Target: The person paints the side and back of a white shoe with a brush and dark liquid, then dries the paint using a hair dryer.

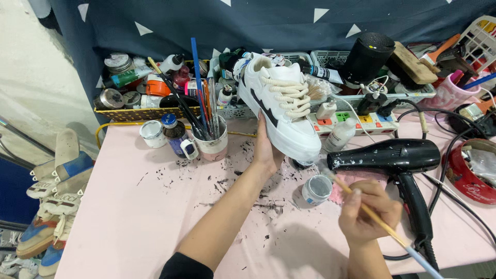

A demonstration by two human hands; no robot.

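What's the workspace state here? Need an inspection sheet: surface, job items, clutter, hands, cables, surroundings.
Surface: pink table, spattered with black paint.
Job's things: white sneaker with black patches, held up; thin paintbrush; small open paint jar.
Clutter: cup of brushes, bottles, lattice trays of paints along the back, black hair dryer, red tin.
Grippers: left hand grips the sneaker; right hand holds the paintbrush.
Cables: power strip, black cords at right.
Surroundings: dark blue cloth backdrop, shoes stacked at left.

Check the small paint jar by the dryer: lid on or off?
Off. The jar shows an open mouth with pale paint inside; the brush tip hovers just above it.
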